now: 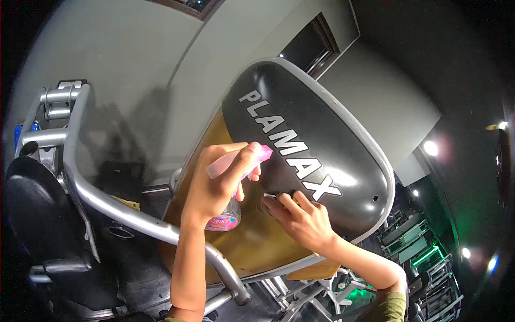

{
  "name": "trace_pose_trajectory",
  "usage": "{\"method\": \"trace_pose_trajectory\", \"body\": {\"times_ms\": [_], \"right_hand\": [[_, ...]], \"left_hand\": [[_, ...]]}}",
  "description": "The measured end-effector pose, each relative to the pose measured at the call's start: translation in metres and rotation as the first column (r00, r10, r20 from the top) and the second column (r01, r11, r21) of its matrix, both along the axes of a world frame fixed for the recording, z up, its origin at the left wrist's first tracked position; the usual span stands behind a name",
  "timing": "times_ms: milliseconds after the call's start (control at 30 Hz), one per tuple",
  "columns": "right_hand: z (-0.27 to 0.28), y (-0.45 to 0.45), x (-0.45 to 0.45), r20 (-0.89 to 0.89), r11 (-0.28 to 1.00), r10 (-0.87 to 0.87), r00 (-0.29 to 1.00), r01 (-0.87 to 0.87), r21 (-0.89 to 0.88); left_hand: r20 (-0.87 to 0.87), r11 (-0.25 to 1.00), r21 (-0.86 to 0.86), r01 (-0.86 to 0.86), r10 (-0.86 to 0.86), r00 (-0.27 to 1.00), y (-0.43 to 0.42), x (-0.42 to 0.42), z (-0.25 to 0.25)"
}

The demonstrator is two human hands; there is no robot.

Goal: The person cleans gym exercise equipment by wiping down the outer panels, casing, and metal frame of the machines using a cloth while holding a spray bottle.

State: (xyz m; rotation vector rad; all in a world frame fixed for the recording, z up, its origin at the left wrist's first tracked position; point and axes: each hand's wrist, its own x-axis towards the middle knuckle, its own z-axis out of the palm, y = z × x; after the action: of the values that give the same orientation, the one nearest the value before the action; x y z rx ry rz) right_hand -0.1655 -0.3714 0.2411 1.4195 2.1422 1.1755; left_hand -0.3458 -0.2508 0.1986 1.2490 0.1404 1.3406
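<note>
Grey wall (129, 48): behind the PLAMAX panel (316, 121).
PLAMAX panel: black and gold, before me.
Left hand (212, 188): mine, closed round a pink-topped spray bottle (225, 219), in front of the panel.
Right hand (303, 222): mine, fingers curled at the panel, below the lettering (289, 146); what it holds, I cannot tell.

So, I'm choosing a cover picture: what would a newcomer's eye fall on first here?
First, probably, the big white PLAMAX lettering, slanting down across the dark part of the black-and-gold panel. Next comes the pink-headed spray bottle in the left hand, in front of the panel near the centre of the view. A green light also glows in the background at the lower right.
</note>
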Motion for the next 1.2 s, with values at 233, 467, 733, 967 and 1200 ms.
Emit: {"method": "trace_pose_trajectory", "body": {"times_ms": [233,467,733,967,1200], "right_hand": [[0.063,-0.018,0.007,-0.224,0.978,-0.042,0.974,0.087,0.192],[-0.026,-0.043,0.027,-0.022,0.997,0.055,0.998,-0.054,0.049],[0.009,-0.061,0.029,-0.216,0.994,0.026,0.976,-0.002,0.108],[0.011,-0.059,0.031,-0.293,0.937,0.039,0.955,0.067,0.342],[-0.004,-0.103,0.068,-0.013,0.979,0.141,0.99,-0.137,0.149]], "left_hand": [[-0.035,0.996,0.046,0.079,-0.077,0.996,0.001,0.011,-0.001],[-0.084,0.986,0.06,0.156,-0.151,0.985,-0.003,0.023,-0.001],[-0.103,0.977,0.082,0.198,-0.19,0.976,-0.004,0.032,-0.001],[-0.136,0.966,0.089,0.241,-0.228,0.964,-0.011,0.039,0.001],[-0.27,0.922,0.176,0.346,-0.292,0.917,-0.015,0.043,0.004]]}}
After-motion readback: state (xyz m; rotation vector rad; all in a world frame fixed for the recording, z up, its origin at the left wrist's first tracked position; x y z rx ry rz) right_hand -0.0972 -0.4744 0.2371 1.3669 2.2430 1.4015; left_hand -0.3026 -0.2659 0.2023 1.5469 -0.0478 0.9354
